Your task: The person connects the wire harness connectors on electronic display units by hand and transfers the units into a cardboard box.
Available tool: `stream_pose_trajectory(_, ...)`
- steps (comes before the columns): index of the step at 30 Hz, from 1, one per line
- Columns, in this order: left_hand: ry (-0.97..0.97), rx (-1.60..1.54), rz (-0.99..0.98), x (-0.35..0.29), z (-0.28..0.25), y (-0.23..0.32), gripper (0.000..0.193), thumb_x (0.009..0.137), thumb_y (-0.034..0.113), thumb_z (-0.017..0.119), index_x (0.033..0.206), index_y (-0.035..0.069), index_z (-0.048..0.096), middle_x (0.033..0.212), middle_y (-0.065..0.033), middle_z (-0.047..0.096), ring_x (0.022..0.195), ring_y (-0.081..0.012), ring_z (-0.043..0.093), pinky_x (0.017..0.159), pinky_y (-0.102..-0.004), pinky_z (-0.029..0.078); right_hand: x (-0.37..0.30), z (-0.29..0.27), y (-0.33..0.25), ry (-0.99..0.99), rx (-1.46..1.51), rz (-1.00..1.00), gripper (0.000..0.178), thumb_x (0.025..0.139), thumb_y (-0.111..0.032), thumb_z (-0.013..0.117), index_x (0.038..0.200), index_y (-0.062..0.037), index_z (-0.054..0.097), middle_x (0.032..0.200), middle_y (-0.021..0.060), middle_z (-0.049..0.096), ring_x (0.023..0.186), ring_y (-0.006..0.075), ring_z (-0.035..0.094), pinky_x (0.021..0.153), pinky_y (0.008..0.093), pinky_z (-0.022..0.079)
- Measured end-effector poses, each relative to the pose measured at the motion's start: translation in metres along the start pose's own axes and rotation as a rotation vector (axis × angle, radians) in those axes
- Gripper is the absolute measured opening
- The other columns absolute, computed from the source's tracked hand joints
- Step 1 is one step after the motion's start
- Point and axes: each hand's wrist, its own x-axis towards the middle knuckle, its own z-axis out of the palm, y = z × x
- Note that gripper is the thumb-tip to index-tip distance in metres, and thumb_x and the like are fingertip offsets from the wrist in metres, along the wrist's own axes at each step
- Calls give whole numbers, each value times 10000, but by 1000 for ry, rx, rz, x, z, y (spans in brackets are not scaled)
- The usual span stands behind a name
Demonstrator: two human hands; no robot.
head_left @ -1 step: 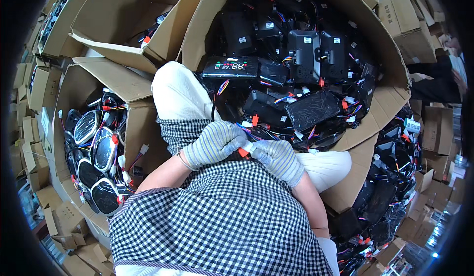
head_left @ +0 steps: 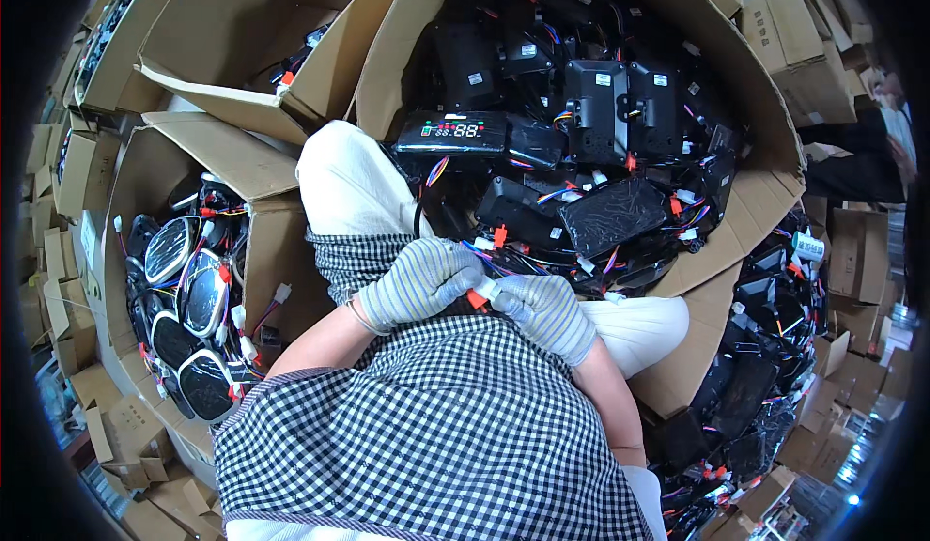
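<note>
In a striped knit glove, my left hand is closed above my lap, its fingertips pinched at a wire connector. A small white connector shows between my two hands, with a red tab just below it. My right hand, gloved alike, pinches the white connector's other side, thumb and fingers together. Thin coloured wires run from the hands toward the big box ahead. Just beyond lie black display units in clear film with wire leads. One display panel bears printed symbols.
A large cardboard box full of black units stands ahead. To my left, another box holds oval-faced displays. More wrapped units are heaped at the right. Behind that, a person's dark-clothed limb shows near stacked cartons.
</note>
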Motion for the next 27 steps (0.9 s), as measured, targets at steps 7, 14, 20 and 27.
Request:
stream_pose_trajectory(7, 181, -29, -233, -2, 0, 0, 277, 922, 250, 493, 874, 4, 611, 788, -125, 613, 722, -259, 596, 661, -332, 468, 35, -16, 10, 113, -470, -72, 268, 901, -328, 464, 830, -117, 611, 701, 124, 610, 655, 305, 616, 573, 439, 462)
stream_pose_trajectory(14, 290, -430, -411, -6, -5, -2, 339, 916, 334, 541, 976, 11, 625, 837, -37, 632, 771, -114, 570, 728, -260, 457, 131, -44, 33, 356, -1070, -29, 250, 830, -201, 544, 1035, -85, 630, 883, 86, 643, 738, 266, 654, 659, 391, 509)
stream_pose_trajectory(20, 165, -287, -406, -4, 3, 8, 398, 733, 308, 732, 996, 22, 648, 851, -120, 656, 770, -221, 641, 704, -301, 488, 178, -55, 44, 128, -1062, 501, 553, 847, -208, 520, 1307, 70, 391, 909, 188, 662, 835, 265, 662, 722, 349, 505)
stream_pose_trajectory(27, 106, -201, -358, 2, 6, 10, 370, 727, 328, 739, 947, 42, 660, 825, -102, 652, 730, -223, 615, 699, -310, 475, 177, -55, 45, -102, -1259, 468, 315, 832, -131, 553, 1117, -13, 620, 992, 118, 665, 910, 230, 658, 699, 347, 486)
